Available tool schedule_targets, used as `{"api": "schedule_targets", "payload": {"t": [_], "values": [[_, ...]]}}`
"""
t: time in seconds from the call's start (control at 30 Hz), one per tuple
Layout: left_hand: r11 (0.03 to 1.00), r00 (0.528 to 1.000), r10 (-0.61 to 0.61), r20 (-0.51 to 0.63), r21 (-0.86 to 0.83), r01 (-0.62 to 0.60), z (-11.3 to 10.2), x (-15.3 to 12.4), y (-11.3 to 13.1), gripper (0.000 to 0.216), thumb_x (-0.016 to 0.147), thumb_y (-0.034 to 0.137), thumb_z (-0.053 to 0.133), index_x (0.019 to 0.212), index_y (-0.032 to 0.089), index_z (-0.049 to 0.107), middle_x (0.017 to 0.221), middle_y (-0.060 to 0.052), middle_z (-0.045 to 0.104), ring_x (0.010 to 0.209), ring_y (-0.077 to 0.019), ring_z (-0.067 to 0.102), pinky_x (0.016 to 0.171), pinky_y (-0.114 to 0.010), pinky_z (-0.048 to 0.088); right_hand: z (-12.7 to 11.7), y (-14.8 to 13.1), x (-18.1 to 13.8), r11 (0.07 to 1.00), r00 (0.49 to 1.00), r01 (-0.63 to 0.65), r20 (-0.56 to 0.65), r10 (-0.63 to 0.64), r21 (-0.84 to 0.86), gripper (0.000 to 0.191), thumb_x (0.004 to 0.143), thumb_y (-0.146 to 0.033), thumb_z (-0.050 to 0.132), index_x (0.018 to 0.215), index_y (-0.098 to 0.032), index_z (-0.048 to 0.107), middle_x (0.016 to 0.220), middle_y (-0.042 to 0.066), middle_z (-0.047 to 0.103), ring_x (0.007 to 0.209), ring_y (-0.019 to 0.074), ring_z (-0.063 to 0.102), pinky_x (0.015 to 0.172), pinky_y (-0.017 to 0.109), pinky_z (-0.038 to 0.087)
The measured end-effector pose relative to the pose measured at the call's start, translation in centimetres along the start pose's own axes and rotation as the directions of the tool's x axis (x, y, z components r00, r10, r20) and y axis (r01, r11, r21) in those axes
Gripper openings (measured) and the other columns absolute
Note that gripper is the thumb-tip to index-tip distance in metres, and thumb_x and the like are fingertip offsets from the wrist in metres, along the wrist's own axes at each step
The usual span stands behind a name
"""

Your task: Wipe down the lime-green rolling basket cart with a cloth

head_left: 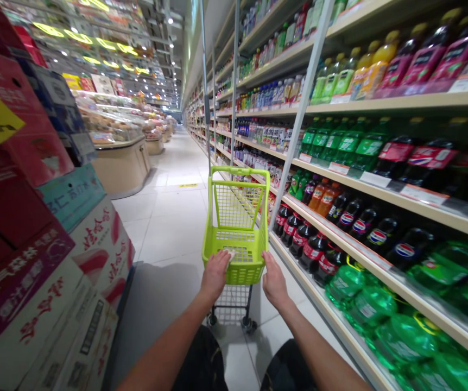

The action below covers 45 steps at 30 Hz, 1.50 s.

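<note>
A small lime-green shopping cart (237,217) stands in a supermarket aisle right in front of me. Its upper basket looks empty, and a lower wire rack and wheels show beneath. My left hand (215,274) is closed over the left end of the cart's near rim, with a scrap of white paper under the fingers. My right hand (273,281) grips the right end of the same rim. Both forearms reach forward from the bottom of the view.
Shelves of soft-drink bottles (364,228) line the right side, close to the cart. Stacked red and white cartons (46,255) stand on the left. A tiled aisle floor (172,217) runs ahead past a curved counter (122,163).
</note>
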<state>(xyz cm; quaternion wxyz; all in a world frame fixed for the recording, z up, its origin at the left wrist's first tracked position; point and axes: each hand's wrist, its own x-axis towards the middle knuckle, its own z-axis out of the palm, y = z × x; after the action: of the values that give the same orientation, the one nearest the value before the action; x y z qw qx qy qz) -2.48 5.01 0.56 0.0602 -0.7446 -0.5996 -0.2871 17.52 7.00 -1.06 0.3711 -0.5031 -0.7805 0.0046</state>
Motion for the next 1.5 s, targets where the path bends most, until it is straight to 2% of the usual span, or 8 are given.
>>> {"api": "schedule_targets", "payload": {"t": [0.23, 0.33, 0.47, 0.53, 0.77, 1.0, 1.27, 1.5], "values": [[0.986, 0.985, 0.162, 0.057, -0.057, -0.159, 3.7, 2.6, 7.8, 0.031, 0.083, 0.012, 0.039, 0.112, 0.016, 0.051, 0.116, -0.011, 0.056, 0.113, -0.0191, 0.047, 0.096, -0.04, 0.037, 0.8, 1.1, -0.2, 0.998, 0.998, 0.021, -0.054, -0.017, 0.062, 0.066, 0.064, 0.0, 0.032, 0.129, -0.012, 0.036, 0.127, 0.01, 0.046, 0.124, 0.0173, 0.035, 0.1, 0.037, 0.035], [0.972, 0.971, 0.232, 0.06, -0.034, -0.231, 2.7, 1.4, 4.6, 0.033, 0.082, 0.011, 0.039, 0.112, 0.018, 0.051, 0.118, -0.009, 0.056, 0.116, -0.0195, 0.045, 0.096, -0.042, 0.036, 0.1, 1.7, -0.3, 0.998, 0.999, 0.024, -0.028, -0.023, 0.055, 0.065, 0.064, 0.0, 0.032, 0.128, -0.013, 0.038, 0.127, 0.01, 0.047, 0.124, 0.0178, 0.035, 0.101, 0.039, 0.034], [0.989, 0.989, 0.14, -0.049, 0.045, -0.138, 0.3, -0.7, -1.8, 0.038, 0.082, 0.008, 0.037, 0.115, 0.02, 0.049, 0.122, -0.009, 0.053, 0.118, -0.0195, 0.042, 0.097, -0.045, 0.035, 0.2, 1.3, -0.5, 0.996, 0.999, -0.002, -0.034, 0.005, 0.085, 0.064, 0.066, -0.001, 0.033, 0.129, -0.013, 0.037, 0.13, 0.01, 0.043, 0.125, 0.0188, 0.032, 0.102, 0.04, 0.033], [0.994, 0.991, 0.105, -0.083, 0.051, -0.101, 0.3, -0.7, -2.0, 0.037, 0.081, 0.007, 0.037, 0.115, 0.019, 0.049, 0.122, -0.009, 0.053, 0.117, -0.0193, 0.044, 0.097, -0.044, 0.036, 0.7, 0.7, -0.5, 0.994, 0.998, -0.032, -0.054, 0.038, 0.109, 0.066, 0.066, -0.001, 0.033, 0.13, -0.013, 0.034, 0.132, 0.009, 0.041, 0.127, 0.0188, 0.03, 0.102, 0.039, 0.033], [0.971, 0.972, 0.236, -0.009, -0.042, -0.236, 4.5, 2.3, 7.1, 0.032, 0.083, 0.012, 0.04, 0.113, 0.016, 0.05, 0.117, -0.011, 0.057, 0.115, -0.0187, 0.046, 0.096, -0.04, 0.038, 0.4, 0.4, -0.1, 0.989, 0.995, -0.073, -0.057, 0.081, 0.125, 0.068, 0.065, -0.001, 0.033, 0.132, -0.009, 0.029, 0.129, 0.011, 0.045, 0.12, 0.017, 0.04, 0.1, 0.035, 0.036], [0.981, 0.98, 0.195, -0.033, 0.009, -0.195, 1.2, 0.1, 0.2, 0.035, 0.083, 0.009, 0.037, 0.114, 0.017, 0.049, 0.122, -0.01, 0.053, 0.118, -0.02, 0.043, 0.097, -0.043, 0.037, -0.5, 0.7, -0.1, 0.999, 1.0, -0.028, -0.009, 0.029, 0.029, 0.066, 0.066, -0.001, 0.032, 0.131, -0.011, 0.032, 0.126, 0.01, 0.048, 0.117, 0.018, 0.043, 0.097, 0.036, 0.038], [0.957, 0.958, 0.287, 0.01, -0.038, -0.287, 3.2, 1.5, 5.0, 0.033, 0.083, 0.012, 0.039, 0.113, 0.015, 0.05, 0.12, -0.011, 0.055, 0.119, -0.0202, 0.042, 0.097, -0.042, 0.037, -0.3, -0.5, -0.5, 0.991, 0.998, -0.036, 0.044, 0.042, -0.126, 0.063, 0.064, 0.002, 0.033, 0.125, -0.012, 0.042, 0.128, 0.009, 0.047, 0.121, 0.0219, 0.037, 0.098, 0.042, 0.033], [0.992, 0.989, 0.114, -0.097, 0.057, -0.109, -0.9, -0.6, -4.1, 0.033, 0.083, 0.01, 0.037, 0.111, 0.018, 0.052, 0.121, -0.009, 0.054, 0.116, -0.0188, 0.045, 0.096, -0.043, 0.038, -1.6, -0.3, -0.1, 0.98, 0.991, -0.041, 0.12, 0.065, -0.195, 0.06, 0.065, 0.003, 0.035, 0.12, -0.016, 0.048, 0.13, 0.007, 0.045, 0.124, 0.0245, 0.032, 0.097, 0.047, 0.031]]}}
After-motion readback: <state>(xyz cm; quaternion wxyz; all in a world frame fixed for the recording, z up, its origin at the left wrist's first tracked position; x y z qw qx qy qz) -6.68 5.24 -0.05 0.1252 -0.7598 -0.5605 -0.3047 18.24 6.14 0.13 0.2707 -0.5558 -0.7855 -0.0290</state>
